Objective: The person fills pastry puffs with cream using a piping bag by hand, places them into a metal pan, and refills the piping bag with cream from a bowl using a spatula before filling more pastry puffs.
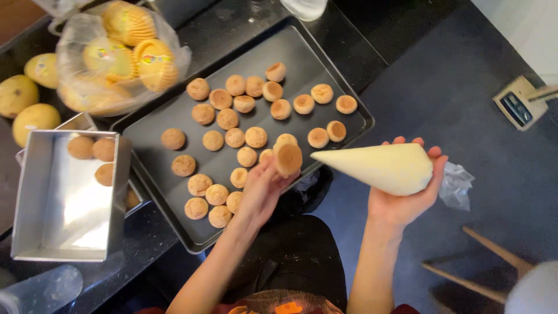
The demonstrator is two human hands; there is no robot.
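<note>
My left hand (pixel 260 191) holds one small round baked puff (pixel 288 159) up over the front edge of a dark baking tray (pixel 152 136). Several more golden puffs lie scattered across that tray. My right hand (pixel 407 197) cradles a cream-filled piping bag (pixel 381 167) from below, its pointed tip aimed left at the held puff, a short gap apart. The bag's clear plastic tail (pixel 456 185) bunches out behind my right hand.
A shiny rectangular metal tin (pixel 40 232) at the left holds three puffs. A plastic bag of paper baking cups (pixel 119 55) and yellow round fruits (pixel 26 96) sit at the top left. A small scale (pixel 517 103) lies on the floor at the right, wooden stool legs (pixel 476 261) below.
</note>
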